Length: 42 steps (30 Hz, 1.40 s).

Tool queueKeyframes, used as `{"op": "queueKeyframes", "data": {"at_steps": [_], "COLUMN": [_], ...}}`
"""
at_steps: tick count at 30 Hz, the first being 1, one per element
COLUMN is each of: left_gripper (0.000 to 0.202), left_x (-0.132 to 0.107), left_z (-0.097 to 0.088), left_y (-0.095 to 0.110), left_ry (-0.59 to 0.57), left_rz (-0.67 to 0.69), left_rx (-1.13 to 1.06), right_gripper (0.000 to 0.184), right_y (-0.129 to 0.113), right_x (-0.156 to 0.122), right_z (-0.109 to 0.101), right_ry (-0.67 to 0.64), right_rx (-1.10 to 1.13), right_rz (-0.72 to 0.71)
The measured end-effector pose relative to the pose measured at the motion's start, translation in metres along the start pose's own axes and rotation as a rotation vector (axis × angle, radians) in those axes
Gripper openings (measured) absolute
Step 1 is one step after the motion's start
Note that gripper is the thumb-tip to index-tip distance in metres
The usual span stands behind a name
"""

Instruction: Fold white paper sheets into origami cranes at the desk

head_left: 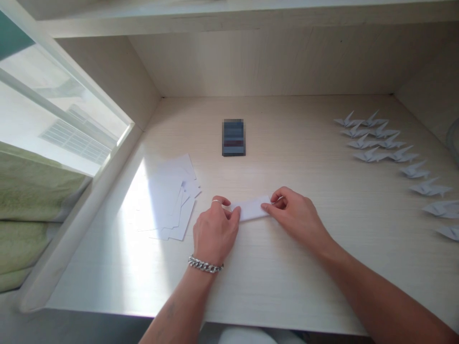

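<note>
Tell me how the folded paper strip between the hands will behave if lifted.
Probably light: the folded paper strip looks thin and lies flat on the desk. Likely floppy, though folding may stiffen it. It should slide, not roll.

Palms down (fingertips pinched), left hand (pixel 215 231) and right hand (pixel 297 216) lie close.
</note>
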<state>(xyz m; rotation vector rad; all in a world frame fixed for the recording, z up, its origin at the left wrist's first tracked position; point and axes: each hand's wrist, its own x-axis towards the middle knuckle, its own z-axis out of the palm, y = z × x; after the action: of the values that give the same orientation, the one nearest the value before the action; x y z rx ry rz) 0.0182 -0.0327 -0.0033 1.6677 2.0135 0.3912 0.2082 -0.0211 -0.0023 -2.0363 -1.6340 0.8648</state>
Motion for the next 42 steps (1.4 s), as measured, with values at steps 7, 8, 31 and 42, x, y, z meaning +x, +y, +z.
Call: {"op": "queueKeyframes", "data": {"at_steps": [7, 8, 31, 42], "left_gripper": [0.022, 0.022, 0.025, 0.026], "left_x": [0.0006, 0.0007, -0.0035, -0.002], "left_z": [-0.0022, -0.0023, 0.0002, -0.0009], "left_y": [0.0002, 0.0003, -0.0009, 0.001], "left_ry": [0.004, 0.004, 0.072, 0.053], "left_rz": [-0.001, -0.003, 0.065, 0.038], "left_rx": [0.006, 0.007, 0.059, 0.095], "right_gripper": [0.02, 0.02, 0.017, 0.016], "right_y": [0.0005, 0.0008, -0.006, -0.0015], "right_x": [0.0023, 0.0027, 0.0061, 0.008], "right_z": [0.0001, 0.0002, -0.0022, -0.0007], "right_ry": [0.015, 0.012, 0.009, 0.01], "right_rx": [-0.016, -0.02, -0.102, -0.058], "right_rz": [-0.005, 0.0, 0.017, -0.002]}}
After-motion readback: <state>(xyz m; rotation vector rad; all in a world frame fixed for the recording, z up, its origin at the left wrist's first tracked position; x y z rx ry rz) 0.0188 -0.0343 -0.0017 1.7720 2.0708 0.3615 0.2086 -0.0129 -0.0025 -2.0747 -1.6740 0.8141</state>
